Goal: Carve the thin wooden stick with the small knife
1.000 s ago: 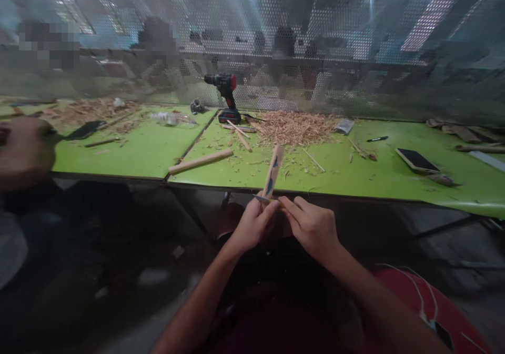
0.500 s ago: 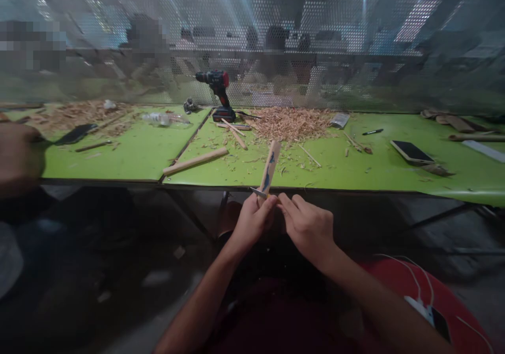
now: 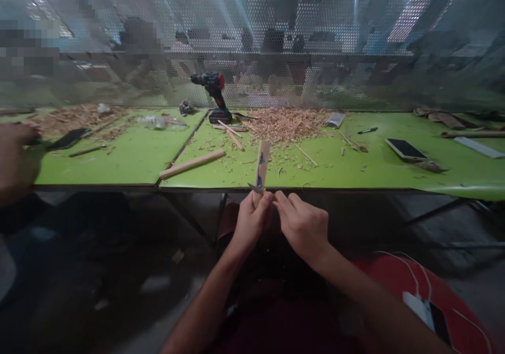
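Wooden stick [image 3: 262,159], flat and pale with blue marks on its face, pinched at its lower end in the grip of the left hand [image 3: 252,220], standing nearly upright and leaning slightly right, just in front of the near edge of the worktop [image 3: 130,159]. Small blade [image 3: 254,188] poking out leftward at the base of the stick, close above the left thumb; held with the fingers of the right hand [image 3: 303,225], curled and pressed together against the left, both hands touching below the worktop edge, over the lap. Exactly how the right grip closes on the blade handle: cannot tell.

Beyond the hands, bright green worktop strewn with fine chips. Rounded wooden dowel [image 3: 192,163] lying slantwise to the left of the stick, well apart from it. Heap of wood shavings [image 3: 290,123] farther back, thin splints [image 3: 232,135] beside it, red-and-black cordless drill [image 3: 215,96] standing behind those near the mesh screen [image 3: 276,38]. Off to the right, black pen [image 3: 367,130] and phone [image 3: 405,149] lying flat. At far left, another person's blurred hand [image 3: 16,159] by a second spread of shavings [image 3: 74,117].
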{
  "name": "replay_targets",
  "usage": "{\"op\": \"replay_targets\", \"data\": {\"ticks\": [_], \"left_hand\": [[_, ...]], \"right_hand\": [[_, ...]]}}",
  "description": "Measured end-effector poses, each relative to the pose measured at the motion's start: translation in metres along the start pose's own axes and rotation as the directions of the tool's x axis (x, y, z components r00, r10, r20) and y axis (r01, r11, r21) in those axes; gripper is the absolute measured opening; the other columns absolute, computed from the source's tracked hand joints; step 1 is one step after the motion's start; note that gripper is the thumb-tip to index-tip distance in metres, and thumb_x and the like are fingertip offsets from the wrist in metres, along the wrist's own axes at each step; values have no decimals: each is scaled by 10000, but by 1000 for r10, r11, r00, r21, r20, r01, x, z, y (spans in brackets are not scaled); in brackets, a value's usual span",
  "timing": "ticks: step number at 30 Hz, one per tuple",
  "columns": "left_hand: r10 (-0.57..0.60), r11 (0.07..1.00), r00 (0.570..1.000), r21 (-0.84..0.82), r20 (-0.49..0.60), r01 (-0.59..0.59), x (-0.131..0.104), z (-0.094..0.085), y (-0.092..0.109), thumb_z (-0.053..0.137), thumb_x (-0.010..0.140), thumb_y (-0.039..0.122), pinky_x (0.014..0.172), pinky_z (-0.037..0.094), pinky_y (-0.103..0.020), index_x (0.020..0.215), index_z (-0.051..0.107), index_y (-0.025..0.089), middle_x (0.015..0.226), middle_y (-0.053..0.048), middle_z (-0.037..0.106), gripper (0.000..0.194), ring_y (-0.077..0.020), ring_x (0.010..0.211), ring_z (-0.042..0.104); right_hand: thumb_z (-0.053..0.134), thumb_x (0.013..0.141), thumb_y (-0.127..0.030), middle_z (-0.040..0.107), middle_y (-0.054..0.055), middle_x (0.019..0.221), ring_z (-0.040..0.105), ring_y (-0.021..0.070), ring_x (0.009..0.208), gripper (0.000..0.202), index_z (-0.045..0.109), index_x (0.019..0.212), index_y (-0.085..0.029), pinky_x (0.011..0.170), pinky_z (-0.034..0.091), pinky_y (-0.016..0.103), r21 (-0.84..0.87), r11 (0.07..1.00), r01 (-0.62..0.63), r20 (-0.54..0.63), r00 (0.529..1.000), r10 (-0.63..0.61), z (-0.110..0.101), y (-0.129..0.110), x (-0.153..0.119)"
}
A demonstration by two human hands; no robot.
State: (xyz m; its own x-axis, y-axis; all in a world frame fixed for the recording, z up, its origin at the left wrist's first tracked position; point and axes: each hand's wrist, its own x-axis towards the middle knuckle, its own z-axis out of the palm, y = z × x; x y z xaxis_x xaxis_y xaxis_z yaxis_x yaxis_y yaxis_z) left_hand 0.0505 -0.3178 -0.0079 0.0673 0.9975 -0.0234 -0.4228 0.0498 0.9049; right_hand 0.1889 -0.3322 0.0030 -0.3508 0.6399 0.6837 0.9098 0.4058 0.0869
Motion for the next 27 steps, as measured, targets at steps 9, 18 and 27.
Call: {"op": "replay_targets", "data": {"ticks": [9, 18, 27], "left_hand": [[-93, 995, 972, 60, 215, 82, 2, -8, 8, 832, 753, 696, 400, 182, -172, 722, 399, 224, 542, 132, 317, 642, -12, 413, 240], [29, 996, 998, 83, 56, -33, 6, -4, -10, 818, 732, 738, 397, 217, -187, 722, 394, 234, 519, 124, 349, 658, -30, 406, 270], [81, 995, 996, 62, -24, -79, 7, 3, -10, 832, 710, 748, 391, 228, -177, 748, 431, 221, 520, 128, 349, 664, -27, 409, 276]], "right_hand": [[431, 1138, -293, 712, 35, 764, 538, 121, 587, 374, 780, 1225, -189, 559, 236, 312, 60, 983, 171, 89, 980, -176, -4, 32, 4], [454, 1138, -283, 708, 37, 756, 571, 126, 603, 352, 784, 1178, -168, 558, 267, 313, 12, 996, 86, 14, 996, -86, 1, 16, -3], [432, 1153, -299, 725, 29, 763, 595, 127, 594, 381, 788, 1194, -169, 560, 299, 305, 13, 998, 64, -50, 997, -63, 4, 14, -1]]}}
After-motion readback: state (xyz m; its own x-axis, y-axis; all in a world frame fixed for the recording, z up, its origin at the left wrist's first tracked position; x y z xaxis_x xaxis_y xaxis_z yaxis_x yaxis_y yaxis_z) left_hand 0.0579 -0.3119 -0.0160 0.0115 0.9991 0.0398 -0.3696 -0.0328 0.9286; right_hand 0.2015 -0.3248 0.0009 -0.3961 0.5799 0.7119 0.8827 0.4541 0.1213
